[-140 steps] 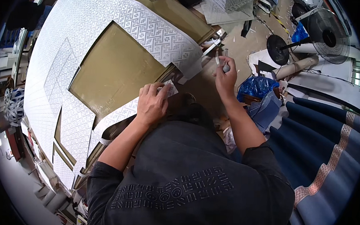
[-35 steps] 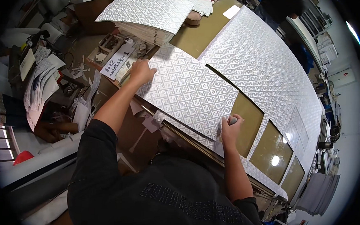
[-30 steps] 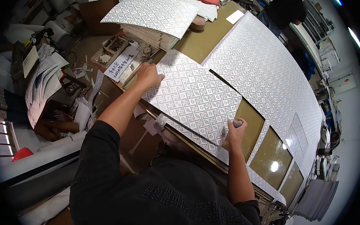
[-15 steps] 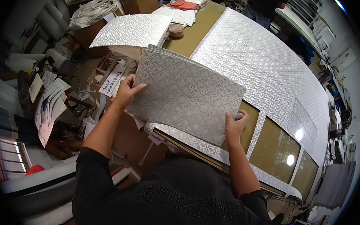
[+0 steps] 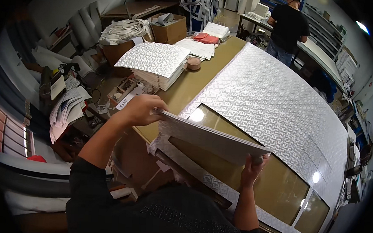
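Observation:
Both my hands hold a few patterned silver-grey sheets (image 5: 206,137) together, tilted so that their upper edges show as a thin layered line. My left hand (image 5: 143,108) pinches the left corner, fingers over the top. At the right end my right hand (image 5: 251,171) grips the lower corner, with a small dark grey rounded object (image 5: 257,160) also in it. Beneath the sheets lies a large silver patterned sheet (image 5: 264,95) with rectangular cut-outs, through which the olive tabletop (image 5: 276,186) shows. A clear rectangular plate (image 5: 316,156) rests on its right part.
A stack of patterned sheets (image 5: 156,57) stands at the table's far left, with a brown tape roll (image 5: 193,63) beside it. Red packets (image 5: 206,38) and papers lie behind. Scraps and rolls crowd the floor at left. A person (image 5: 288,28) stands at the far right.
The held sheets have tipped from facing me to nearly edge-on and come lower over the cut-outs. My left hand now grips from above. The view has shifted, showing more of the far room.

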Demonstrator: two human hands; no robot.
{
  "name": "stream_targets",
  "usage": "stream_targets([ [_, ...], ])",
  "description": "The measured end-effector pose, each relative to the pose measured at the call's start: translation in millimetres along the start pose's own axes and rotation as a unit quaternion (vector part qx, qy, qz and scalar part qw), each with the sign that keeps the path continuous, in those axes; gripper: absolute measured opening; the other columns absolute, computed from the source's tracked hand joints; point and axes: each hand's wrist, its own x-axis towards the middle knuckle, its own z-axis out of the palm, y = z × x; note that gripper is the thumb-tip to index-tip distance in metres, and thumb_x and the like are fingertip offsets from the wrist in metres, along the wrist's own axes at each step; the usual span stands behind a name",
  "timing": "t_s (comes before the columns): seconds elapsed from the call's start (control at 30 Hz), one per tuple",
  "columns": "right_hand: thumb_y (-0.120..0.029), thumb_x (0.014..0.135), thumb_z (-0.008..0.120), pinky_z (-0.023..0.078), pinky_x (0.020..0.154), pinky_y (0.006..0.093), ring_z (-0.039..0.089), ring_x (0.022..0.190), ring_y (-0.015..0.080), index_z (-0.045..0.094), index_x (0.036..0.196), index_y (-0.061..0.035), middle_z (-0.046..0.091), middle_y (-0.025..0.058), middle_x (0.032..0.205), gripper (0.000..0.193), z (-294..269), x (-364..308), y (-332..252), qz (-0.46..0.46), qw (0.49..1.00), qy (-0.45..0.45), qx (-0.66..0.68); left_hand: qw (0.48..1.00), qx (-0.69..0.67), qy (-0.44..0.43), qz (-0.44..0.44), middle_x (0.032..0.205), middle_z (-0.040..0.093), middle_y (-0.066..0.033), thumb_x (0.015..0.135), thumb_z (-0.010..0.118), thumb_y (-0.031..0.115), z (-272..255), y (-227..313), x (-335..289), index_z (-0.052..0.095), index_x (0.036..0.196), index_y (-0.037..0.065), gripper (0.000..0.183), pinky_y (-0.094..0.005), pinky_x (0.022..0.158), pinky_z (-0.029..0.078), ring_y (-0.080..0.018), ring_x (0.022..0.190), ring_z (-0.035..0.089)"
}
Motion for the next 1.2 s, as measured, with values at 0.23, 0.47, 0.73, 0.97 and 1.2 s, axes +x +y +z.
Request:
stream_targets([
  [0.23, -0.006, 0.103, 0.066, 0.046, 0.095, 0.0277, 0.055, 0.11, 0.0137, 0.038, 0.13, -0.0045, 0.052, 0.0076, 0.12, 0.04, -1, 10, 13, 0.046, 0.997, -0.039, 0.043, 0.974, 0.142, -0.169, 0.059, 0.104, 0.074, -0.0162, 0.091, 0.069, 0.019, 84, 80, 70, 0.074, 0.116, 0.014, 0.026, -0.0517, 0.084, 0.055, -0.0408, 0.097, 0.07],
  [0.47, -0.01, 0.103, 0.066, 0.044, 0.103, 0.033, 0.056, 0.118, 0.0202, 0.04, 0.129, -0.0033, 0.055, 0.0136, 0.126, 0.038, 0, 5, 24, 0.015, 0.998, 0.013, -0.056, 0.953, 0.139, -0.27, 0.025, 0.099, 0.074, -0.0214, 0.09, 0.065, 0.016, 57, 86, 117, 0.075, 0.115, 0.009, 0.028, -0.0519, 0.084, 0.054, -0.0412, 0.097, 0.07],
  [0.73, -0.008, 0.099, 0.068, 0.038, 0.116, 0.0475, 0.05, 0.14, 0.0388, 0.042, 0.132, -0.0013, 0.051, 0.028, 0.147, 0.043, 55, -51, 17, 0.079, 0.956, -0.002, -0.281, 0.943, -0.27, 0.185, -0.061, 0.101, 0.078, -0.0109, 0.099, 0.069, 0.017, -36, -77, 134, 0.075, 0.114, 0.001, 0.023, -0.0362, 0.085, 0.054, -0.0188, 0.092, 0.07],
  [0.97, -0.006, 0.094, 0.07, 0.038, 0.116, 0.0532, 0.046, 0.142, 0.047, 0.047, 0.128, -0.0007, 0.047, 0.031, 0.154, 0.042, 101, -83, 41, 0.075, 0.882, -0.019, -0.466, 0.614, -0.632, 0.451, -0.144, 0.128, 0.065, -0.0185, 0.106, 0.059, 0.007, -48, -247, 137, 0.053, 0.138, -0.009, 0.036, -0.0489, 0.1, 0.057, -0.0328, 0.114, 0.067],
  [1.2, -0.006, 0.093, 0.071, 0.04, 0.114, 0.0543, 0.048, 0.139, 0.0486, 0.05, 0.13, -0.0002, 0.056, 0.0269, 0.145, 0.043, 109, -75, 48, 0.021, 0.863, -0.021, -0.504, 0.472, -0.667, 0.515, -0.258, 0.145, 0.053, -0.0234, 0.108, 0.051, 0.004, -6, -340, 137, 0.042, 0.145, -0.01, 0.041, -0.051, 0.104, 0.055, -0.0368, 0.123, 0.062],
])
